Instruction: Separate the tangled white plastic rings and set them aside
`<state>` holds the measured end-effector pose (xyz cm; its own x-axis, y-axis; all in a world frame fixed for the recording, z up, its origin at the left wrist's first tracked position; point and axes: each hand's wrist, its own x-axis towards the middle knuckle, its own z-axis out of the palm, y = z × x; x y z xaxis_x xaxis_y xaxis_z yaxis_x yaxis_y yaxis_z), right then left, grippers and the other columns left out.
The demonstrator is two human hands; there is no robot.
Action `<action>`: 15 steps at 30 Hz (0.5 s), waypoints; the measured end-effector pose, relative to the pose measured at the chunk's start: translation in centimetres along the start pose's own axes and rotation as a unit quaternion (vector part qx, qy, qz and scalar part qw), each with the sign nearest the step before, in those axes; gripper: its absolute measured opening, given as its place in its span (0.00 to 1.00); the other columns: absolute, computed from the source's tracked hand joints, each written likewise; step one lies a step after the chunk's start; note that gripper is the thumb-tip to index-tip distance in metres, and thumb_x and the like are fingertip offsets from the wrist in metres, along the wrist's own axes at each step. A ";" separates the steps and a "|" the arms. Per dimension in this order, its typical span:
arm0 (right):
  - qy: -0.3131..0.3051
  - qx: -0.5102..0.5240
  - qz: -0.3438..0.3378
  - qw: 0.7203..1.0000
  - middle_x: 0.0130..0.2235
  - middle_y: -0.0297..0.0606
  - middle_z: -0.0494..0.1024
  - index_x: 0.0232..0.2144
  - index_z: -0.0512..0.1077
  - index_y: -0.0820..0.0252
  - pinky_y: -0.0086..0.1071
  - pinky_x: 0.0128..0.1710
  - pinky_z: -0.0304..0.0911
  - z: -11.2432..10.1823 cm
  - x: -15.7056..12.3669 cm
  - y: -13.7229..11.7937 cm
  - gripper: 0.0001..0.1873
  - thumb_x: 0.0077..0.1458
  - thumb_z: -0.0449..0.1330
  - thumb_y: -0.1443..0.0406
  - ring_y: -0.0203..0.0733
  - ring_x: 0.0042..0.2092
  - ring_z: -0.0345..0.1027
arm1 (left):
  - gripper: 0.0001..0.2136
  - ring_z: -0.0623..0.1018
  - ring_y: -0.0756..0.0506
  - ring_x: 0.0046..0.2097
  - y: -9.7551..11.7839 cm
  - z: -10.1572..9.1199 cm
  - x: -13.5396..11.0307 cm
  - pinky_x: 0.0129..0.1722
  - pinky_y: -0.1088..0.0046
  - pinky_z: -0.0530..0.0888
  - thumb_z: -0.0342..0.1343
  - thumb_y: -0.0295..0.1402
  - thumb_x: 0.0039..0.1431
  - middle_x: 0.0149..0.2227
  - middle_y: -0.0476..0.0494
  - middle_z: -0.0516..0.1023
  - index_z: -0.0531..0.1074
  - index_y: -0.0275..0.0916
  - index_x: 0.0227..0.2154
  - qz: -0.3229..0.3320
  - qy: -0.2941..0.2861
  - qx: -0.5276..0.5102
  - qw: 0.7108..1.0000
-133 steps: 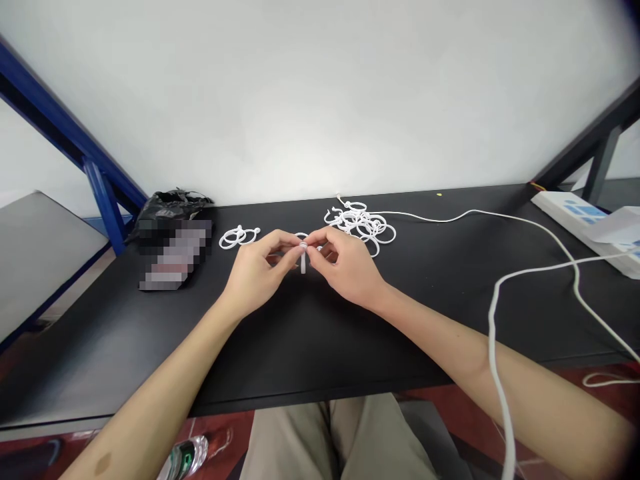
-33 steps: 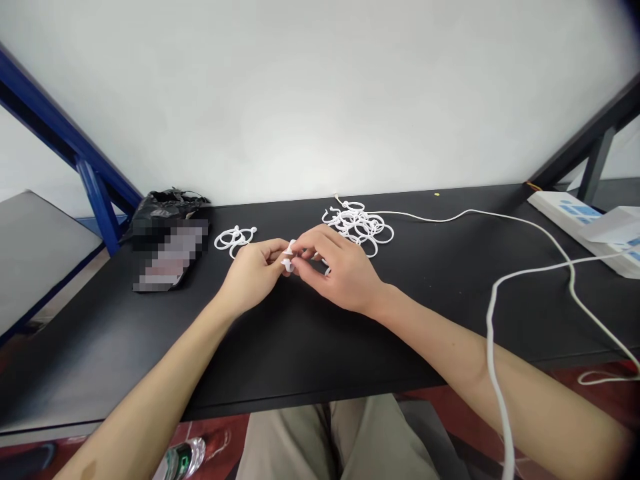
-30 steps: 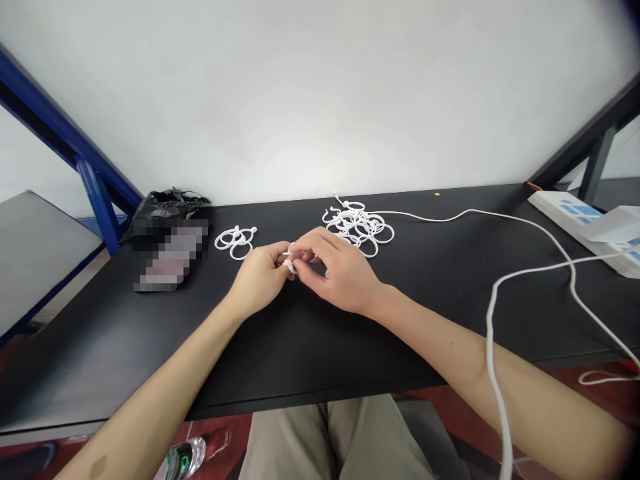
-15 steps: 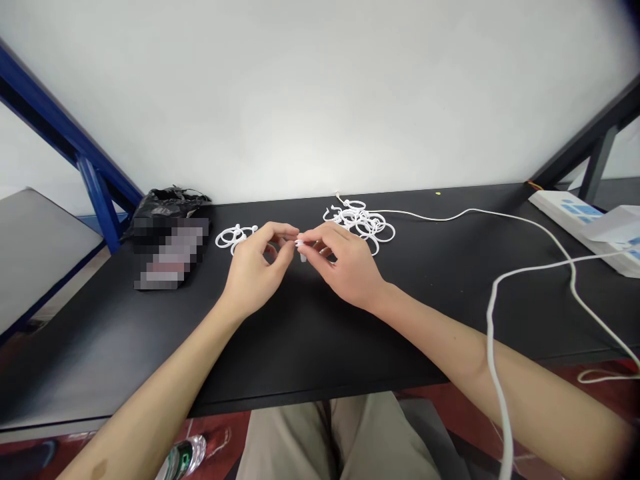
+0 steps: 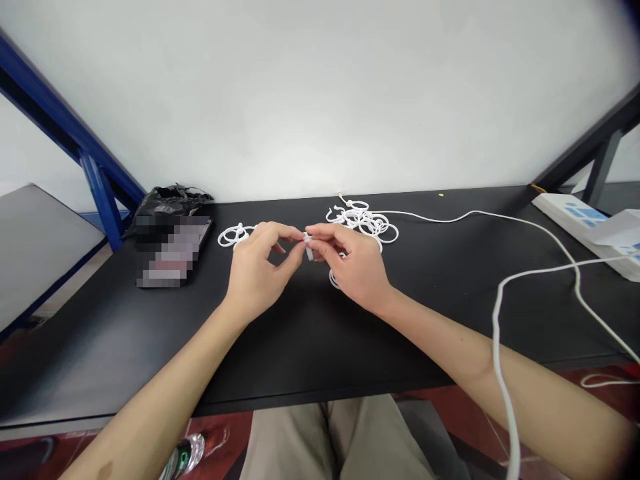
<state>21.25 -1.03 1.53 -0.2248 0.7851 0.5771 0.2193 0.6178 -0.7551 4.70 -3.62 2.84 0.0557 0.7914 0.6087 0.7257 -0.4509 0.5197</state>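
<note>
Plain pale wall (image 5: 320,100) rises behind the black bench (image 5: 310,360), where somebody sits in khaki trousers (image 5: 325,443) with both forearms angled inward from either side. From where I stand, the left hand (image 5: 255,267) and the right hand (image 5: 361,270) meet above the middle of the bench, wrists apart, knuckles arched and fingertips nearly touching. On each side, thumb and index finger are pinched on one small white piece (image 5: 309,253), so the fingers of both hands grip it between them. It looks smooth and slightly glossy, a short flat strip hanging below the pinch; its upper part is mostly covered by the fingertips. Just under the right hand, part of a white loop (image 5: 333,279) shows, though I can't tell whether it belongs to the same piece. Beyond that hand lies a tangled heap of thin white rings (image 5: 379,228), some bearing little round knobs, and a smaller cluster of white rings (image 5: 231,236) sits beside the left hand, partly hidden by it. Farther left are a blurred-out flat dark object (image 5: 173,257) and a crumpled black plastic bag (image 5: 173,198). At right, a white cord (image 5: 500,327) passes in front of the right forearm.
</note>
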 end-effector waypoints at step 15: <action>-0.023 0.019 0.047 0.998 0.30 0.32 0.77 0.37 0.74 0.57 0.32 0.35 0.69 -0.1 -0.2 -0.3 0.07 0.62 0.58 0.61 0.35 0.32 0.72 | 0.04 0.73 0.49 0.32 0.2 0.7 -0.3 0.34 0.71 0.70 0.53 0.29 0.62 0.31 0.50 0.78 0.71 0.40 0.32 0.067 0.044 0.006 0.997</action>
<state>21.32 -1.34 1.65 -0.2494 0.8360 0.4889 0.2062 0.5391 -0.8166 5.34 -3.69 2.31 0.0929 0.6853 0.7223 0.7237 -0.5447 0.4238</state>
